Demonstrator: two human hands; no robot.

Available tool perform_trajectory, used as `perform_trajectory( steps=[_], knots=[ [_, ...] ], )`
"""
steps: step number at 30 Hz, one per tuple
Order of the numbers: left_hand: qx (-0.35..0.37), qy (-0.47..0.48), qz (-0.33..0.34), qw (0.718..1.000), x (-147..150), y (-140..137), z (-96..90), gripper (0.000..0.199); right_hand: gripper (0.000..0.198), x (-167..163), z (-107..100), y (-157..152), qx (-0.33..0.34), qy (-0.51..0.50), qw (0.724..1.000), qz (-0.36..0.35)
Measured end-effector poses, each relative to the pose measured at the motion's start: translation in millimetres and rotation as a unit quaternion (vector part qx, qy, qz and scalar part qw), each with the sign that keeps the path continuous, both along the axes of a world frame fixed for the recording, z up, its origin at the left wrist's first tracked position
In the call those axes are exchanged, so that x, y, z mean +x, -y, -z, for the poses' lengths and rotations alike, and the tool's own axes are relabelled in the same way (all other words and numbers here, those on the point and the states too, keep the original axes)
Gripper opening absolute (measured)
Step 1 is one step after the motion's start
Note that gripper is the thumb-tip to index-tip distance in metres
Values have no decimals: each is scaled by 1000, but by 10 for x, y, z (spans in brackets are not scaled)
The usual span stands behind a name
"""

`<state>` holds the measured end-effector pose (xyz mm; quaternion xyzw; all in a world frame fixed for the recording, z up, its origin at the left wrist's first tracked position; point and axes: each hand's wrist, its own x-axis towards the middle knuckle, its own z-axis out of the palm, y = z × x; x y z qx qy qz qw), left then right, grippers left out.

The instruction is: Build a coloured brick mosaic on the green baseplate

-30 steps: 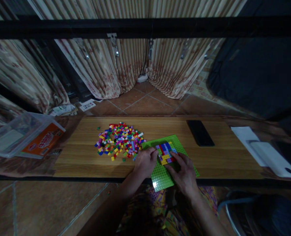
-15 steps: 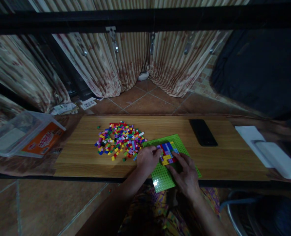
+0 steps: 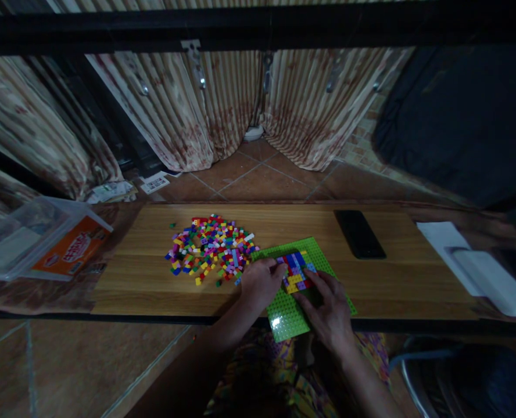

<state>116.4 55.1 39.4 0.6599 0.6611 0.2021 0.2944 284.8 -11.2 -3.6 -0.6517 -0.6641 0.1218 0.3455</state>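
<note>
A patch of joined toy bricks (image 3: 296,270) in blue, yellow, purple and red sits on a green studded baseplate (image 3: 290,316). At its left edge is my left hand (image 3: 261,283), thumb and fingers pinched together; whatever lies between the fingertips is hidden. My right hand (image 3: 328,305) rests along the right and near sides of the patch. Its thumb and fingers are spread apart, with the fingertips against the bricks and the plate. Loose toy bricks (image 3: 210,241) of many colours lie heaped to the left of the baseplate.
A black phone (image 3: 359,234) lies on the wooden tabletop (image 3: 140,261) beyond my right hand. At the far left is a clear plastic box (image 3: 68,212) with an orange label. White papers (image 3: 447,244) and a white device (image 3: 497,281) lie at the right.
The view has shifted very slightly. Both hands stay at the brick patch, with hardly any visible movement of the fingers.
</note>
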Motion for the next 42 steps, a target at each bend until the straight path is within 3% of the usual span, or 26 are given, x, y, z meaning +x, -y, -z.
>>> perform_trajectory(
  steps=[18, 26, 34, 38, 42],
  knots=[
    [-32, -56, 18, 998, 46, 62, -143, 35, 54, -51, 1, 115, -10, -27, 999, 17],
    [-10, 4, 34, 999, 172, 114, -36, 32, 57, 51, -77, 322, -61, -191, 976, 81],
    [15, 94, 51, 994, 152, -7, -13, 35, 50, 292, -96, -204, -7, -234, 963, 137],
    [39, 158, 55, 985, 176, 4, 64, 26, 47, 151, -29, -427, 3, -249, 962, 109],
    [64, 173, 53, 981, 186, -6, 149, 27, 40, 34, 35, -451, 17, -238, 969, 65]
  ],
)
